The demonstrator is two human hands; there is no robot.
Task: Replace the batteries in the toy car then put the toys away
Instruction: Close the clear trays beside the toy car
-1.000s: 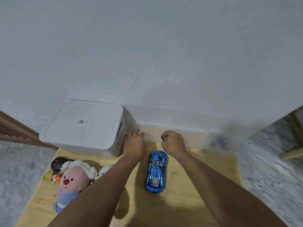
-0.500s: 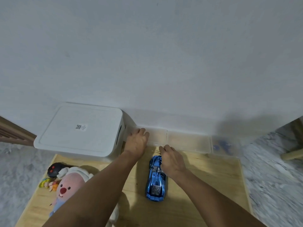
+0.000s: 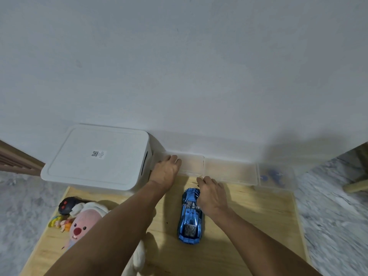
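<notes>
Work looks barely begun: blue toy car point(image 3: 190, 215) sits upright on the wooden table point(image 3: 249, 226), left hand point(image 3: 165, 172) rests relaxed on a clear compartment box point(image 3: 229, 171), right hand point(image 3: 211, 194) pinches something thin, plush toy point(image 3: 83, 226) and black remote point(image 3: 66, 205) not yet stored.

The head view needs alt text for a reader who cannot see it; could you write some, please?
A person's left hand rests on a clear plastic box against the wall, while the right hand pinches something thin above a blue toy car on a wooden table. A white lidded bin and plush toy sit left.
</notes>
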